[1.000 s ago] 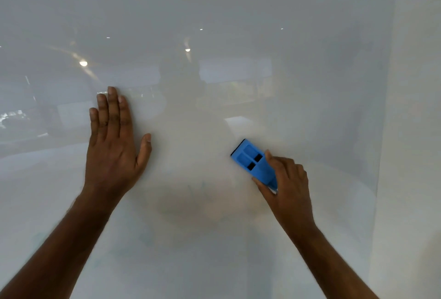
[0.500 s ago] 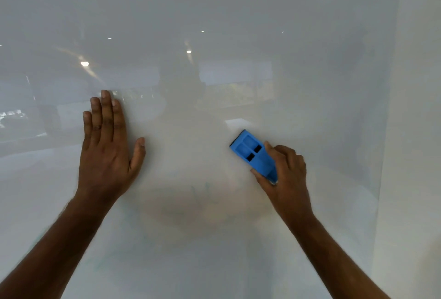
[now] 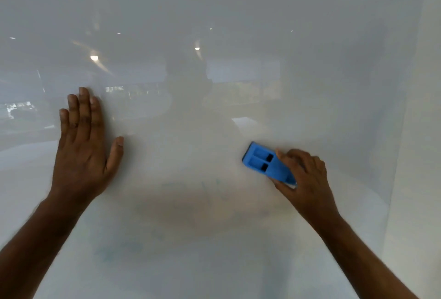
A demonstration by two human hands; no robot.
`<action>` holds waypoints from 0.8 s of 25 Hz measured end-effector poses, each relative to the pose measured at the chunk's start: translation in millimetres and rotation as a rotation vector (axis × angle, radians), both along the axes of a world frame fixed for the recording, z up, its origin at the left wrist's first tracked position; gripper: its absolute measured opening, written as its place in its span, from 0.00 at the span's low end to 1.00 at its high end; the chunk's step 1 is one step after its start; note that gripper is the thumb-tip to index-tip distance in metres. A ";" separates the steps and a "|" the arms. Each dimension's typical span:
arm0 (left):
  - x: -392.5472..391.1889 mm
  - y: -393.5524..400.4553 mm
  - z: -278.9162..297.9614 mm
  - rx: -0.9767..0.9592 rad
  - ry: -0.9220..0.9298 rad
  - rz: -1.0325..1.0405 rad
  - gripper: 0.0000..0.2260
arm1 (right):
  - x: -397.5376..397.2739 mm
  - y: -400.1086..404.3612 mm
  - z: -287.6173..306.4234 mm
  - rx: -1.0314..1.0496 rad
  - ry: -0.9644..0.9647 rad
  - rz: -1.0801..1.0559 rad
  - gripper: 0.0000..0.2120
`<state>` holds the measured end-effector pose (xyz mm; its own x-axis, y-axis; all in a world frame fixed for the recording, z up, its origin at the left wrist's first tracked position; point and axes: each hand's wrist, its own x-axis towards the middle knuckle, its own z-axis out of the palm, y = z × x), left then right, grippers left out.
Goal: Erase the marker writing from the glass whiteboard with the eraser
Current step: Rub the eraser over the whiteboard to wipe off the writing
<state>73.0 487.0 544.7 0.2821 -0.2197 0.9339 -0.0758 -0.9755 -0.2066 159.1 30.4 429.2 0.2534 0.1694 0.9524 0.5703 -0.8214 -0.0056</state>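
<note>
Eraser (image 3: 268, 163) shifted right, right hand (image 3: 304, 179) gripping; faint marks (image 3: 202, 189), perhaps writing.

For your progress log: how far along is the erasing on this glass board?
Mostly done: the glass whiteboard looks clean above. In hand: the right hand presses the blue eraser on the glass; the left hand lies flat. Left: faint bluish smears lower down.

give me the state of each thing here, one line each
left hand: open, flat against the board
right hand: closed on the eraser
eraser: held against the board, tilted
glass whiteboard: mostly wiped, reflective
marker writing: faint greenish smudges remaining low on the board
</note>
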 end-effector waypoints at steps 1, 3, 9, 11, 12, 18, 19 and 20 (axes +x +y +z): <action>-1.1 -1.0 -0.1 -0.003 0.001 -0.003 0.36 | 0.5 11.2 11.6 0.029 -0.005 0.023 0.31; -3.3 -1.5 0.9 -0.009 0.007 -0.007 0.36 | -1.9 44.1 26.5 0.034 -0.021 0.066 0.31; -10.9 20.3 -1.0 0.073 0.035 0.021 0.36 | -14.9 87.5 -24.4 -0.307 -0.121 0.135 0.34; -15.6 33.4 -7.9 0.051 0.033 0.043 0.36 | -12.4 73.9 -35.3 -0.336 -0.134 0.141 0.34; -17.3 38.5 -11.5 0.041 0.035 0.043 0.36 | -10.2 66.2 -35.6 -0.331 -0.135 0.131 0.34; -20.1 41.9 -14.7 0.019 0.066 -0.016 0.36 | -5.7 75.7 20.2 -0.048 -0.100 0.164 0.34; -21.6 42.5 -14.5 0.023 0.076 -0.016 0.37 | -7.5 92.8 29.5 -0.018 -0.103 0.189 0.33; -23.0 43.6 -14.2 0.033 0.084 -0.014 0.36 | -10.0 112.3 36.0 -0.010 -0.108 0.211 0.33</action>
